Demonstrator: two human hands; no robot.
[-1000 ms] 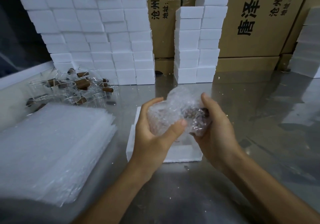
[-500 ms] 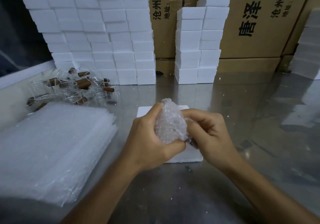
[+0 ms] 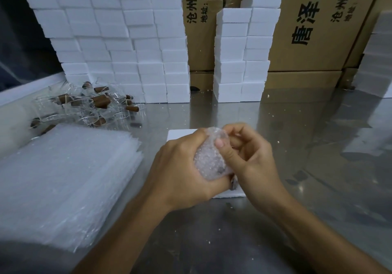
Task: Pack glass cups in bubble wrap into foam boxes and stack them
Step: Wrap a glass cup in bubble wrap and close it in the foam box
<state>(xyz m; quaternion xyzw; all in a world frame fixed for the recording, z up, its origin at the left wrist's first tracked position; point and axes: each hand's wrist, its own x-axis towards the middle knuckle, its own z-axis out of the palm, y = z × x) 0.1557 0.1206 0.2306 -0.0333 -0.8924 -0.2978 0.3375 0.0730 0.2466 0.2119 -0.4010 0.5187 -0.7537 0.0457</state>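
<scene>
- While many foam boxes (image 3: 118, 47) already stand stacked behind, both the left hand (image 3: 180, 172) and right hand (image 3: 250, 157) clutch a wrapped cup (image 3: 210, 159) over an open box (image 3: 178, 135).
- Left to do: unwrapped cups (image 3: 84, 108) and spare wrap sheets (image 3: 63, 178) wait nearby.

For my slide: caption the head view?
Both hands grip a bubble-wrapped cup over a foam box.

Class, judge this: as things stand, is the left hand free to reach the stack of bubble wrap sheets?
Probably not yet. The path to the stack of bubble wrap sheets looks clear, but the left hand grips the bubble-wrapped cup along with the right hand.
</scene>
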